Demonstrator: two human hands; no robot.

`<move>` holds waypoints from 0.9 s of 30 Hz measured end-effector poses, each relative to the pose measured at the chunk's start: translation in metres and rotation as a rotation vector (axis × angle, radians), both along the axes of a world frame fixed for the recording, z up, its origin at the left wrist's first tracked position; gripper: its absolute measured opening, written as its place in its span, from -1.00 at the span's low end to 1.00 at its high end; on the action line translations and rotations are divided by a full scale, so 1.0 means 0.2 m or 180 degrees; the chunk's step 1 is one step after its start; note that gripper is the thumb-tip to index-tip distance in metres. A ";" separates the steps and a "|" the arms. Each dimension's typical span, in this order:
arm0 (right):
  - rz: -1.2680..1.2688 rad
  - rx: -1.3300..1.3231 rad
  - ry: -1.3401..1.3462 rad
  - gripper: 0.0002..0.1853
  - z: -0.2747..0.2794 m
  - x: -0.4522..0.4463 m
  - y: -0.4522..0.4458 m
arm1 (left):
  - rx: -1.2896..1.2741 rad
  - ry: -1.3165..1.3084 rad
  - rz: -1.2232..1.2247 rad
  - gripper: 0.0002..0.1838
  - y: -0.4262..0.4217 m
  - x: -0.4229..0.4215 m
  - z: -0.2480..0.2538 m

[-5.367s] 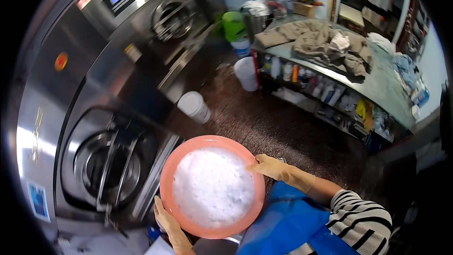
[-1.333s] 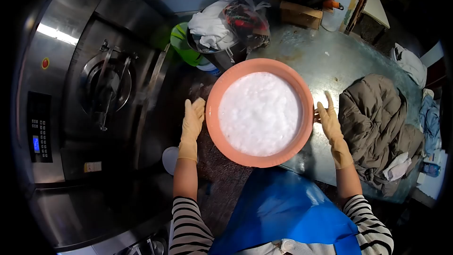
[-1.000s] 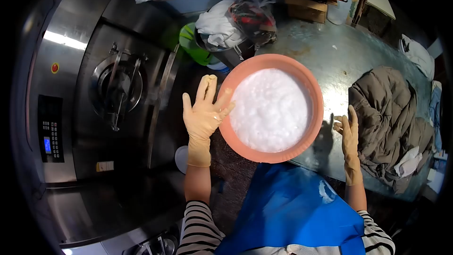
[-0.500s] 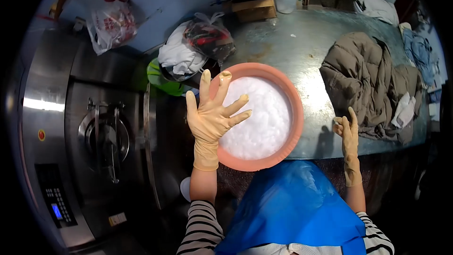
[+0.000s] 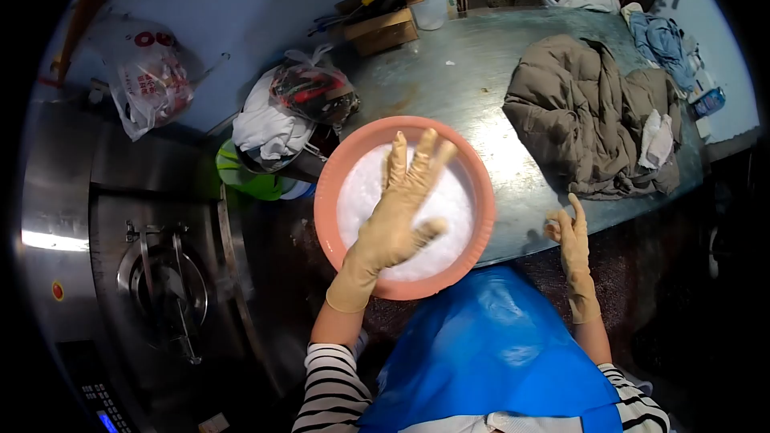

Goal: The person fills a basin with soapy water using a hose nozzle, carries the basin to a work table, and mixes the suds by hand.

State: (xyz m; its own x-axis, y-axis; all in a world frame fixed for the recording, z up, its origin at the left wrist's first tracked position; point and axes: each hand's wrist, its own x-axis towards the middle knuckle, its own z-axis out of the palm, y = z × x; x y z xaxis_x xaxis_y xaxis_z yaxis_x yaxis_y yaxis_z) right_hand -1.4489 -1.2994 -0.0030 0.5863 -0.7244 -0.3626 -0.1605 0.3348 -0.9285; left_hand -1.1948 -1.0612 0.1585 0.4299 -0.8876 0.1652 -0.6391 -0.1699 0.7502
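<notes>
A pink basin of white suds stands at the near left edge of the metal table. Over the suds hovers my left hand in a pale yellow rubber glove, fingers apart and slightly blurred, holding nothing. My right hand, gloved the same way, is raised near the table's front edge. Its index finger is stretched out and the others are partly bent, with nothing visible in them. Beyond it lies a crumpled brown padded jacket with a small white cloth on it.
A steel machine with a round door stands on the left. Behind the basin are white cloths, a knotted plastic bag and a green tub. A cardboard box sits at the table's back. Blue clothing lies far right.
My left hand has moved right, further over the basin, and its fingers point more to the right. My right hand keeps much the same pose. The camera view has shifted.
</notes>
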 end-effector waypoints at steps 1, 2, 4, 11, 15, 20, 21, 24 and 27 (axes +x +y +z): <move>0.0021 -0.0002 0.0025 -0.36 0.00 -0.01 0.00 | 0.0568 -0.1259 -0.0022 -0.12 -0.01 -0.04 0.01; 0.0041 0.0000 0.0052 -0.36 0.02 0.00 0.02 | 0.0742 -0.1525 -0.0065 -0.17 -0.02 -0.07 0.01; 0.0236 -0.0155 -0.0024 -0.39 0.03 0.00 0.02 | 0.0912 -0.1974 -0.0105 -0.19 -0.04 -0.12 0.00; 0.0982 -0.0429 -0.0334 -0.43 0.30 0.22 0.27 | 0.0920 -0.2260 -0.0216 -0.15 -0.07 -0.15 -0.01; 0.1638 0.0102 -0.0839 -0.53 0.40 0.33 0.40 | 0.0852 -0.1916 -0.0237 -0.09 -0.06 -0.16 0.02; 0.2991 0.0730 -0.0629 -0.66 0.57 0.53 0.53 | -0.2198 0.3085 -0.0069 0.13 -0.17 -0.17 -0.03; 0.2991 0.0862 -0.0612 -0.71 0.58 0.55 0.55 | -0.2634 0.4001 0.0022 0.18 -0.19 -0.17 -0.01; 0.2885 0.1029 -0.0827 -0.78 0.61 0.60 0.59 | -0.3264 0.4676 0.0498 0.07 -0.20 -0.11 -0.02; 0.3136 0.0455 -0.0787 -0.74 0.57 0.61 0.61 | -0.3609 0.5234 0.0468 -0.03 -0.18 -0.09 -0.02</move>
